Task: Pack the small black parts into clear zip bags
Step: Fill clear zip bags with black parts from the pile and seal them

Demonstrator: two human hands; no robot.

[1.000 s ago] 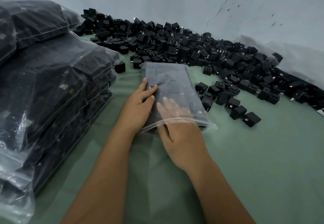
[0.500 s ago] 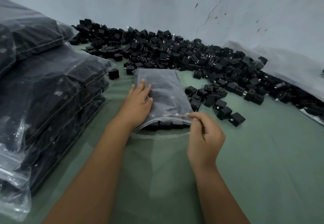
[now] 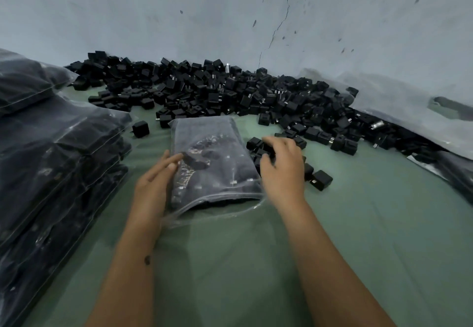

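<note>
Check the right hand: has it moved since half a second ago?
Yes. The right hand has left the bag's open end and gone away from the person and rightward, onto the loose black parts beside the bag.

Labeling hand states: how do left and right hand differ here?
The left hand lies with straight fingers against the bag's left edge; the right hand reaches with curled fingers over loose black parts beside the bag. Whether the right hand holds any part is unclear. Both are bare.
</note>
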